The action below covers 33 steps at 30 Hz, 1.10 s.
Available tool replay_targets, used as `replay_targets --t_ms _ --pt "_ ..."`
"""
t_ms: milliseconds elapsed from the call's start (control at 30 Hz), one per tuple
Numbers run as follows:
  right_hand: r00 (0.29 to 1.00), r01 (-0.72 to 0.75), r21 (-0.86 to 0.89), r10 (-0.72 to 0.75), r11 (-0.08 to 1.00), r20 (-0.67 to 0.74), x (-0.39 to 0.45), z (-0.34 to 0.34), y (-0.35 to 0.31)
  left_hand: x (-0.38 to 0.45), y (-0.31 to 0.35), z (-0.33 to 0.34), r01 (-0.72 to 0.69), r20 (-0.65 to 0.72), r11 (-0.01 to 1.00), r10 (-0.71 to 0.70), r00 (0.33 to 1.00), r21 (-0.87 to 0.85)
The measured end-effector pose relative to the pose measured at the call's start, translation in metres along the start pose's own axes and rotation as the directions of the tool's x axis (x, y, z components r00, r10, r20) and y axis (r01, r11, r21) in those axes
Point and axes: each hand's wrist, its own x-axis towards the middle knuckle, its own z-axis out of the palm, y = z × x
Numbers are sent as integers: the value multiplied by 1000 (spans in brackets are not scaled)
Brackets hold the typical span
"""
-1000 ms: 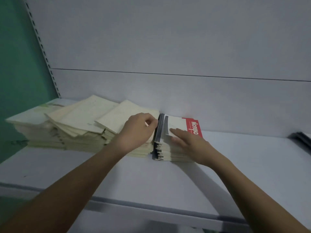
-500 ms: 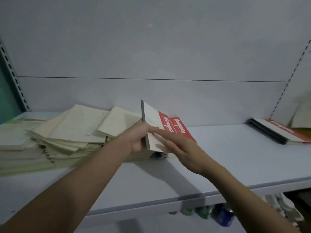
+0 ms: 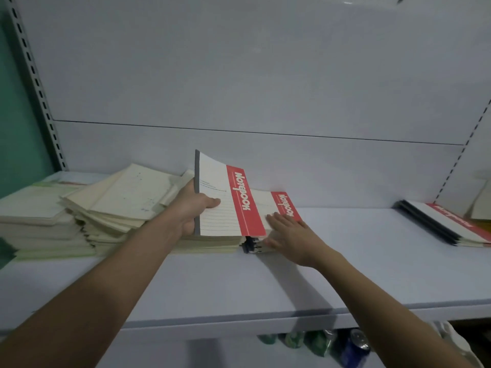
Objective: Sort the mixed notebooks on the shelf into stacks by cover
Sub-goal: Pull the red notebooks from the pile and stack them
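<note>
Here my left hand [image 3: 192,211] grips a red-and-white notebook [image 3: 225,203] by its grey spine, thumb curled over the lined cover, lifted and tilted above the cream stacks [image 3: 111,208] crowding the shelf's [image 3: 265,282] left side. My right hand [image 3: 291,236] lies flat, fingers straight, on the matching stack [image 3: 268,205] just beside. Both red bands read "Notebook"; another red-banded pile [image 3: 449,221] sits well apart at right, cans [image 3: 354,347] showing below the shelf.
</note>
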Motion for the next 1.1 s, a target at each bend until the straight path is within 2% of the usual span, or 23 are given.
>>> replay_targets --t_ms 100,167,233,333,400,433,500,567,633,667,767,800,867,900,967,1033,1100 --pt "980 57 -126 -80 990 -180 -7 -3 5 -6 -1 -1 -24 -32 1000 24 999 -3" --pt "973 37 -57 -49 998 -227 -14 -6 10 -11 -2 -3 -45 -40 999 45 998 0" --pt "961 -21 152 62 988 -270 -20 -13 16 -16 -4 -3 -51 -50 999 50 998 -10" --pt "862 51 571 252 820 -439 -24 -26 16 -21 -11 2 -24 -65 1000 22 998 -21" --pt "790 150 651 306 744 -532 -23 -33 8 -22 -18 11 -18 -61 999 16 998 -34" --pt "780 191 662 297 725 -550 -25 -35 1 -22 -20 18 -18 -56 999 15 998 -50" --pt "818 256 642 191 723 -542 -33 -36 -15 -22 -21 32 2 -45 992 -8 999 -123" --pt "859 327 510 -25 796 -511 -43 -30 -31 -23 -18 43 65 -27 973 -73 997 -221" --pt "839 442 299 -272 845 -471 -46 -18 -41 -20 -21 49 74 -18 965 -81 997 -250" --pt "832 475 239 -345 847 -435 -47 -13 -45 -20 -24 49 51 -35 975 -60 998 -218" --pt "872 458 305 -354 835 -339 -48 -10 -45 -24 -35 44 2 -104 992 -16 994 -128" --pt "889 422 368 -297 829 -349 -48 -11 -45 -26 -37 41 -4 -106 991 -10 994 -130" --pt "907 301 517 -73 801 -414 -47 -13 -43 -33 -35 38 -18 -93 989 5 996 -146" --pt "907 226 602 60 766 -417 -46 -16 -44 -35 -34 37 -26 -88 989 13 996 -146" --pt "930 85 798 240 596 -278 -46 -21 -47 -40 -33 37 -48 -88 990 36 995 -136" --pt "957 -20 932 277 362 -87 -52 -23 -50 -45 -32 42 -72 -95 991 61 994 -116" --pt "954 -48 982 300 182 -9 -63 -22 -51 -48 -34 48 -78 -78 992 71 994 -96"
